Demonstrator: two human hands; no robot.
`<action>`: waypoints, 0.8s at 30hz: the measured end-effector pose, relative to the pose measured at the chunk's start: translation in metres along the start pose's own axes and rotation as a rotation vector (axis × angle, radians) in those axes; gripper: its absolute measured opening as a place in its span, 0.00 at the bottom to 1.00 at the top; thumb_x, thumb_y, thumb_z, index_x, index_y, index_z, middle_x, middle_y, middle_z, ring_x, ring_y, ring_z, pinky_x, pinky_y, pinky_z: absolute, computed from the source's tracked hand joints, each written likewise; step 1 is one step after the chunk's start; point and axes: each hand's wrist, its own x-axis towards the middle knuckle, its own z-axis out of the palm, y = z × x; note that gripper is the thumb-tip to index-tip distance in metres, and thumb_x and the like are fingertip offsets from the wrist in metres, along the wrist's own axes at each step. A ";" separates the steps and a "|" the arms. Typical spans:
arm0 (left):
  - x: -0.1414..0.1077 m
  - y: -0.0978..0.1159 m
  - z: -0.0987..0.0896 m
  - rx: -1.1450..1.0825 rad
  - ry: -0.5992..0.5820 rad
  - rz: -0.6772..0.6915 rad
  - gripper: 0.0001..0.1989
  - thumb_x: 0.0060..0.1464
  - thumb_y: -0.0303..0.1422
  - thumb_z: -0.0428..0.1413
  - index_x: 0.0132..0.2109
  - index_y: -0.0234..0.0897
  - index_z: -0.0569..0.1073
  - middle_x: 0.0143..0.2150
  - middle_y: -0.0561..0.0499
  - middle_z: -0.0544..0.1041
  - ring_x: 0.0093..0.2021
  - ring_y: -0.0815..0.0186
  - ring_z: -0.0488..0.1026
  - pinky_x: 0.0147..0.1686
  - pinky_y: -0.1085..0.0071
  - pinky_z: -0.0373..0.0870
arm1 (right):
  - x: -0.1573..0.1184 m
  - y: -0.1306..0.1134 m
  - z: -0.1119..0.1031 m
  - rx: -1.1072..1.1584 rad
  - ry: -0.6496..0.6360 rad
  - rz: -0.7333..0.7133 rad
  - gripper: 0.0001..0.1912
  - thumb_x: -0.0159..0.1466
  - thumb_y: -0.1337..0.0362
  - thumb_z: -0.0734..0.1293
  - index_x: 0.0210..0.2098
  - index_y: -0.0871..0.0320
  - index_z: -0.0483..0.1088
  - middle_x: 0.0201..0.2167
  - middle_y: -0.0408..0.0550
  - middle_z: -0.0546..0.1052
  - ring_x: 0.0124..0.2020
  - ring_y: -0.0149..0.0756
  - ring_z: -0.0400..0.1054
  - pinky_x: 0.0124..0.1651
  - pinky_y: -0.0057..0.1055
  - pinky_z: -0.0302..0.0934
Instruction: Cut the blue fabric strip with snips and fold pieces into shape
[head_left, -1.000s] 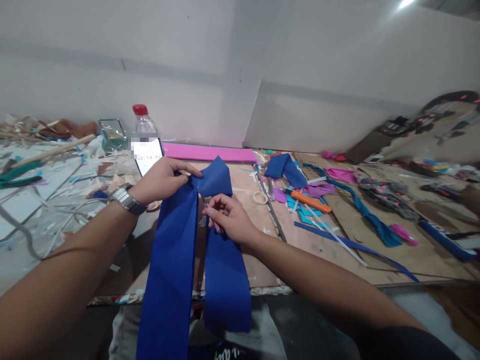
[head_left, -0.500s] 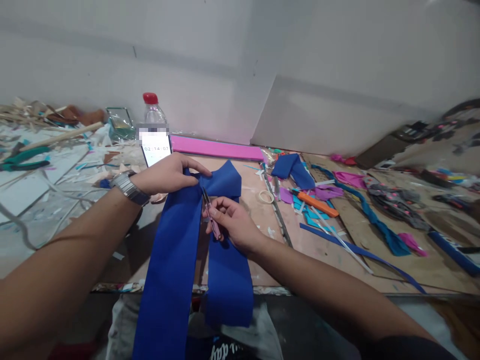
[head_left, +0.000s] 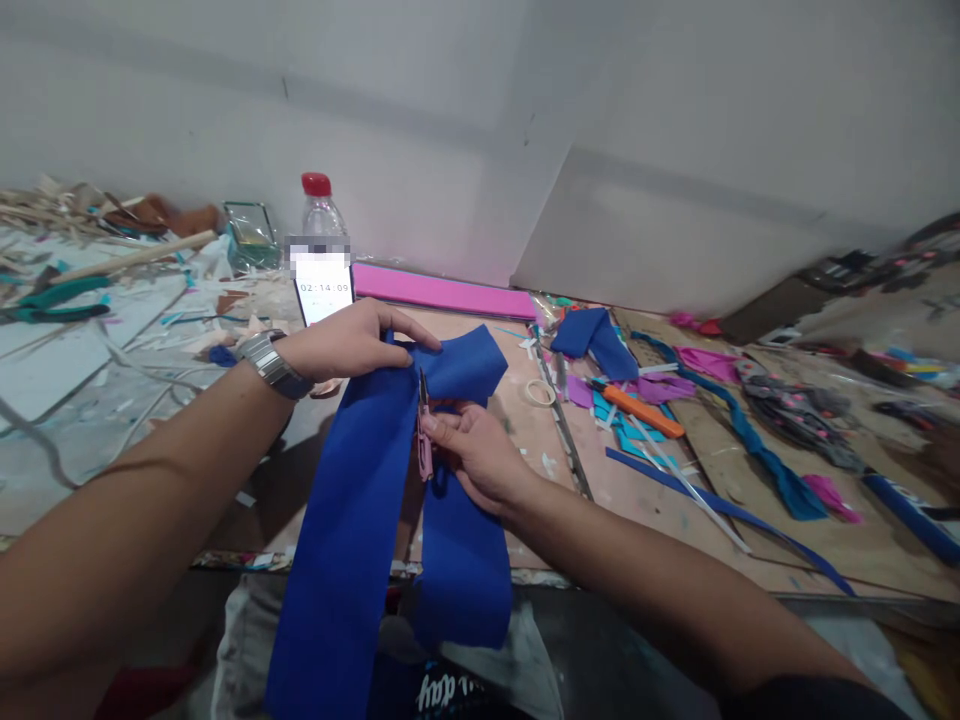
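A wide strip of blue fabric hangs over the table's front edge, and its other part folds down on the right. At its upper edge my left hand presses and pinches the fabric between thumb and fingers. My right hand grips small scissors with pink handles. Their dark blades point away from me and sit in the gap between the two blue parts, close below my left fingertips. Part of the handles is hidden by the right fingers.
A phone showing a timer leans on a red-capped bottle. Behind lies a pink strip. To the right are a tape ring, an orange cutter and fabric scraps. Green-handled pliers lie left among paper bits.
The scissors have turned more upright, their blades still at the blue fabric. Both hands and the whole scene appear slightly further right in the view. My left hand keeps its hold.
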 end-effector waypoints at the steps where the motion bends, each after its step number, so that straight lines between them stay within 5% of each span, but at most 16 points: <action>1: 0.000 0.001 0.000 -0.004 -0.004 0.003 0.19 0.52 0.33 0.60 0.51 0.42 0.85 0.54 0.50 0.84 0.54 0.57 0.79 0.57 0.64 0.73 | 0.000 -0.001 0.001 -0.004 -0.007 0.000 0.29 0.50 0.54 0.84 0.45 0.57 0.74 0.27 0.41 0.80 0.24 0.31 0.73 0.29 0.28 0.70; 10: 0.001 -0.002 0.001 -0.051 -0.033 0.029 0.19 0.51 0.33 0.61 0.50 0.44 0.85 0.55 0.51 0.84 0.57 0.56 0.78 0.60 0.63 0.71 | 0.002 -0.001 -0.001 -0.002 0.022 0.016 0.19 0.49 0.55 0.84 0.31 0.60 0.79 0.25 0.44 0.78 0.27 0.30 0.71 0.32 0.27 0.69; 24: -0.001 0.004 0.003 -0.076 -0.018 0.004 0.20 0.50 0.33 0.60 0.50 0.43 0.85 0.54 0.51 0.84 0.55 0.56 0.79 0.57 0.63 0.74 | 0.001 -0.001 0.000 0.018 -0.005 0.012 0.18 0.50 0.55 0.83 0.33 0.60 0.79 0.25 0.43 0.78 0.24 0.29 0.69 0.26 0.26 0.65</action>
